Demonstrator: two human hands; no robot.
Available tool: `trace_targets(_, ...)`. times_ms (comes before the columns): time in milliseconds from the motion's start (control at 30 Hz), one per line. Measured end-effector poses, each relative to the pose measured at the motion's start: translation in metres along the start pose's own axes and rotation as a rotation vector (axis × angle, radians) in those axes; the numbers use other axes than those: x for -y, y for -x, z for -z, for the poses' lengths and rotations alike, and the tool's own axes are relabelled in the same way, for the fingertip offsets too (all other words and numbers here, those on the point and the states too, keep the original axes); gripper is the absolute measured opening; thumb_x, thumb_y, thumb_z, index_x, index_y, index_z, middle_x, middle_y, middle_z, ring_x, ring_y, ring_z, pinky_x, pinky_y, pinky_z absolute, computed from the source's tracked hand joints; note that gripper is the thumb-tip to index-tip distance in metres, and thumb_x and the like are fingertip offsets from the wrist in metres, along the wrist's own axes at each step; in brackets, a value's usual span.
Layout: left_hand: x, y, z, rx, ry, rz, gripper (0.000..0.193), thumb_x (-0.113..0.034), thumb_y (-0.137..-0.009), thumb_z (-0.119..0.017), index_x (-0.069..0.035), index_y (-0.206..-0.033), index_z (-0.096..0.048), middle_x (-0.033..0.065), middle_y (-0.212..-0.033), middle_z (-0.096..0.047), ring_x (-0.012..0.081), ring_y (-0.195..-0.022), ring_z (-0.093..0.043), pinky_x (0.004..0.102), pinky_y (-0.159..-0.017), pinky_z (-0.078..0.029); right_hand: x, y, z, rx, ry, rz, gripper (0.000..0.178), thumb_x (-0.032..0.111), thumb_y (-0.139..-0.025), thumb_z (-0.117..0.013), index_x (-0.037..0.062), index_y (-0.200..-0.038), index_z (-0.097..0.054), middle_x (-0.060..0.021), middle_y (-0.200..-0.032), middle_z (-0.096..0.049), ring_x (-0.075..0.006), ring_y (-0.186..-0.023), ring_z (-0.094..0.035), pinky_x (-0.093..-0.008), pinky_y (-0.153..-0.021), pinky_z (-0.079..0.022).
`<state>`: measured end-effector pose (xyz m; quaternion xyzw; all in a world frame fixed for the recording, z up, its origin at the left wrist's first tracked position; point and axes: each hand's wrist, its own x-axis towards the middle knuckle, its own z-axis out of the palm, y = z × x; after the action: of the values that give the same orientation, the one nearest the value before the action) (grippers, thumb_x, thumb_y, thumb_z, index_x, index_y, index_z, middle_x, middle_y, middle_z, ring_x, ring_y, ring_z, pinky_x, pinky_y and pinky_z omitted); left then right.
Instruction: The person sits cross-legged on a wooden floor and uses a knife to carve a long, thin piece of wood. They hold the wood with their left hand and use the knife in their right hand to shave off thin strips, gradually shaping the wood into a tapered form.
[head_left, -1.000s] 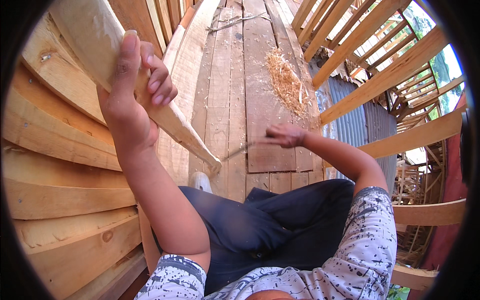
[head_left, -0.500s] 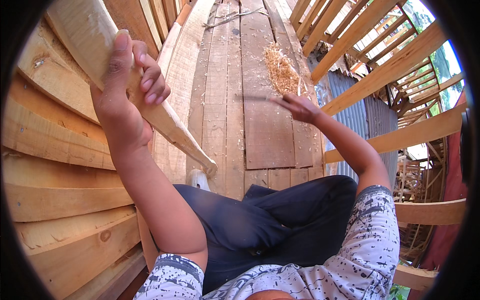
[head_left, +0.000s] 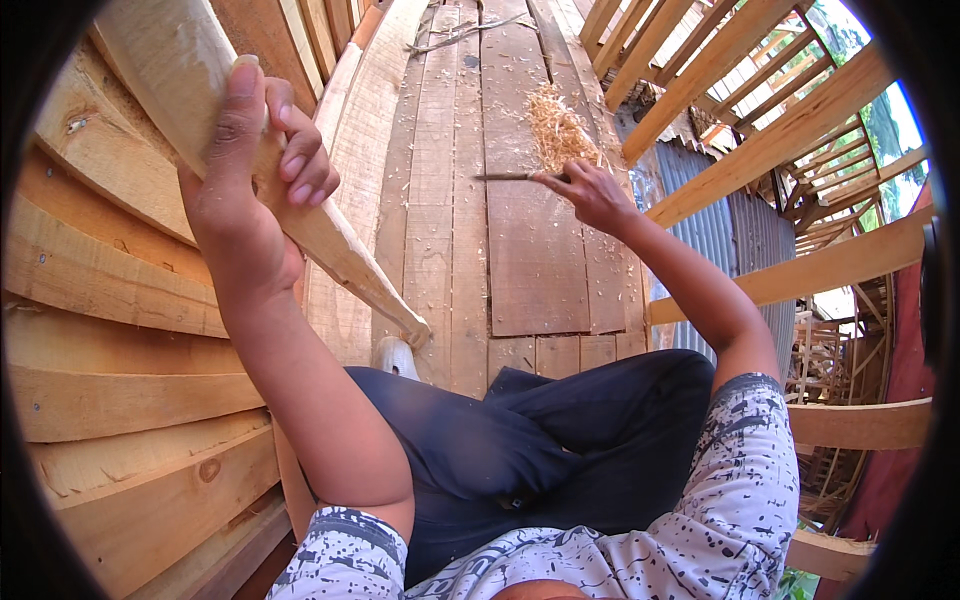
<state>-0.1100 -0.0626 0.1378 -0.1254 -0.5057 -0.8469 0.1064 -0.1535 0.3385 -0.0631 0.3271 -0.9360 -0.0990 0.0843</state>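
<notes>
My left hand (head_left: 238,190) is wrapped around a long pale piece of carved wood (head_left: 350,258), thumb along its upper face. The wood slants from the upper left down to a narrow, rounded end near my left knee. Beside that end is a small pale rounded object (head_left: 396,357), partly hidden by my leg. My right hand (head_left: 596,200) is closed on a knife (head_left: 505,177), whose thin dark blade points left, apart from the wood. The knife's handle is mostly hidden in my fingers.
A heap of curled wood shavings (head_left: 556,125) lies on the plank floor (head_left: 535,270) beyond my right hand. A plank wall (head_left: 120,290) rises close on the left. Wooden rails (head_left: 790,275) run along the right, with corrugated metal sheets (head_left: 690,190) behind. Thin sticks (head_left: 465,35) lie far ahead.
My right hand has moved a little farther away from me with the knife, and the blade now shows sharply instead of blurred. The wood's lower end has shifted very slightly.
</notes>
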Motion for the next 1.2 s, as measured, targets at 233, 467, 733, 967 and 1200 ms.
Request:
trace_targets(233,0.002,-0.002,0.003,0.036,0.021,0.005,0.035,-0.038,-0.094,-0.064,-0.007,-0.082,-0.052,0.0008,-0.061,-0.041,0.0073,-0.048,-0.036,0.0222,-0.046,-0.029,0.037,0.004,0.024,0.178,-0.381,0.639,0.066,-0.001,-0.074,-0.057,0.0287,-0.133,-0.061,-0.0058,-0.082,-0.053,-0.0218,-0.077,-0.057,-0.0335,-0.059,-0.051)
trace_targets(467,0.002,-0.002,0.000,0.049,0.030,0.000,0.035,-0.037,-0.094,-0.064,-0.007,-0.082,-0.052,0.0008,-0.062,-0.041,0.0072,-0.048,-0.036,0.0221,-0.045,-0.029,-0.029,-0.004,-0.011,0.076,0.175,-0.178,0.065,-0.004,-0.088,-0.053,0.0188,-0.148,-0.042,-0.0147,-0.091,-0.057,-0.0205,-0.076,-0.060,-0.0292,-0.059,-0.054)
trace_targets(733,0.002,-0.002,0.010,0.017,0.032,-0.012,0.034,-0.037,-0.093,-0.066,-0.007,-0.083,-0.052,0.0010,-0.065,-0.043,0.0075,-0.049,-0.037,0.0227,-0.045,-0.030,0.073,-0.027,-0.016,0.270,-0.323,-0.018,0.063,-0.001,-0.096,-0.042,0.0160,-0.155,-0.026,-0.0170,-0.095,-0.054,-0.0251,-0.069,-0.060,-0.0360,-0.060,-0.055)
trace_targets(967,0.002,-0.001,-0.001,0.002,-0.045,0.011,0.036,-0.044,-0.097,-0.057,-0.012,-0.081,-0.049,-0.0027,-0.059,-0.036,0.0056,-0.048,-0.033,0.0204,-0.048,-0.029,0.062,-0.014,-0.076,0.317,0.005,-0.323,0.064,0.002,-0.093,-0.046,0.0060,-0.153,-0.025,-0.0211,-0.097,-0.056,-0.0263,-0.072,-0.065,-0.0403,-0.058,-0.056)
trace_targets(1200,-0.001,-0.002,0.010,0.028,-0.036,0.028,0.037,-0.045,-0.097,-0.057,-0.012,-0.082,-0.049,-0.0026,-0.060,-0.037,0.0057,-0.048,-0.033,0.0205,-0.048,-0.029,0.084,-0.031,-0.034,0.082,-0.129,-0.392,0.065,-0.003,-0.090,-0.043,0.0031,-0.153,-0.027,-0.0217,-0.094,-0.053,-0.0307,-0.066,-0.063,-0.0416,-0.053,-0.054)
